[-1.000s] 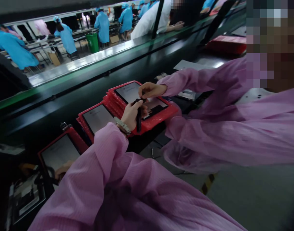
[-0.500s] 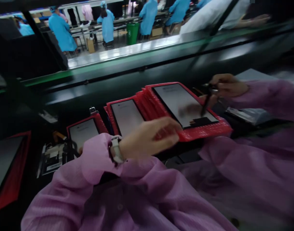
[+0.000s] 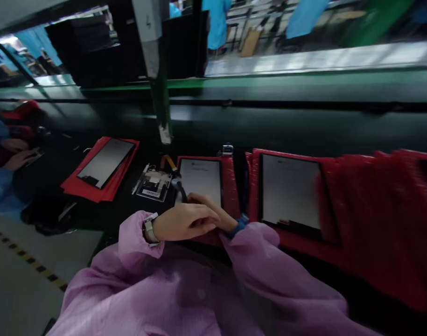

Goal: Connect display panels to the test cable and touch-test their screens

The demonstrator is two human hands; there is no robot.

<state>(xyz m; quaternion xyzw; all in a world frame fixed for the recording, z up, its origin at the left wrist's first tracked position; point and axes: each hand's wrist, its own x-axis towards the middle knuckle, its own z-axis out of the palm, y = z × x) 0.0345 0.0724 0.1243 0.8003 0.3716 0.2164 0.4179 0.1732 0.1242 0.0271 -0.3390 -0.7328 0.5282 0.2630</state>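
Observation:
My left hand (image 3: pixel 187 221), a pale watch on its wrist, lies across my right wrist with loose fingers apart and nothing held. Beneath it, my right hand (image 3: pixel 202 201) reaches left, wearing a blue wristband (image 3: pixel 240 224). Its curled fingers close by the lower end of a dark stick-like thing (image 3: pixel 178 183), whose kind I cannot make out; the palm is hidden. Both hands are over the lower part of a grey-screened panel (image 3: pixel 201 176) on a red bubble-wrap sheet (image 3: pixel 230 184). Left of it sits an opened device with a circuit board (image 3: pixel 153 184) and an orange strip (image 3: pixel 169 162).
Another screen panel (image 3: pixel 292 191) rests on red wrap at right, beside a blurred stack of red sheets (image 3: pixel 381 210). At left, a panel (image 3: pixel 108 161) lies on red sheets. A green post (image 3: pixel 160 102) rises behind. A co-worker's hands (image 3: pixel 19 154) are far left.
The view has swung left. My left hand has drawn back leftward from the red stack onto my right wrist. My right hand, mostly hidden before, now shows beside the dark stick-like thing.

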